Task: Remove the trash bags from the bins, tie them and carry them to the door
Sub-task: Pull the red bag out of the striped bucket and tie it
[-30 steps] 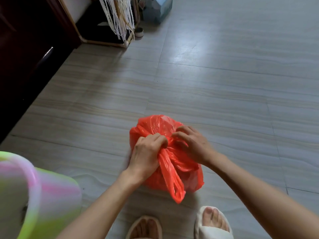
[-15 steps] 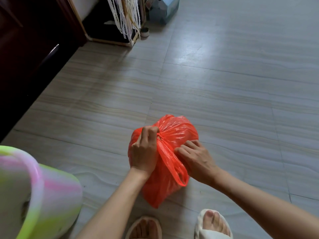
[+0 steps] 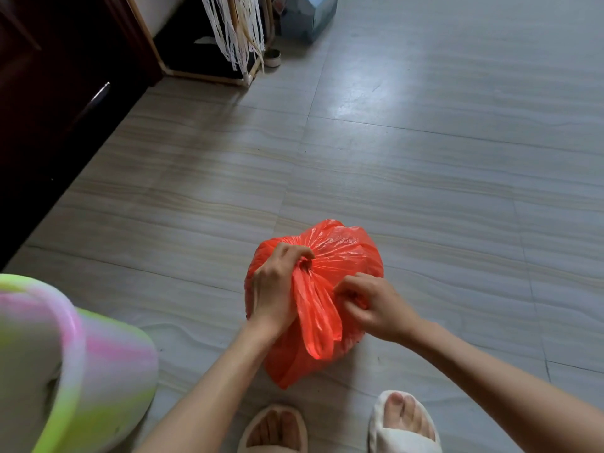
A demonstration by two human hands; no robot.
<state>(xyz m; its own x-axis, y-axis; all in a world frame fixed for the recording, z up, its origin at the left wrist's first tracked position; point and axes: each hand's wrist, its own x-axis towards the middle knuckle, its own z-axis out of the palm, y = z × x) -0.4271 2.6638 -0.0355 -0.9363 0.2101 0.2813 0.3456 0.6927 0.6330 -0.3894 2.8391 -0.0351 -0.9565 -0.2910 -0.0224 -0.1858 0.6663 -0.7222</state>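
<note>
A full red plastic trash bag (image 3: 343,253) sits on the tiled floor in front of my feet. My left hand (image 3: 277,286) grips its gathered neck at the top, fingers curled round the bunched plastic. One loose handle loop (image 3: 318,322) hangs down the near side of the bag between my hands. My right hand (image 3: 372,305) pinches plastic on the bag's right side, fingertips pressed into it. A pink, white and green plastic bin (image 3: 65,361) stands at the lower left, its inside only partly in view.
Dark wooden furniture (image 3: 49,109) runs along the left. A wooden frame with white fringe (image 3: 235,31) and a blue box (image 3: 307,14) stand at the far side, a small round tin (image 3: 272,57) beside them. My slippered feet (image 3: 402,423) are just below the bag.
My right hand has slid down the bag's right side and now pinches the plastic there. My left hand keeps hold of the neck, and the handle loop hangs lower.
</note>
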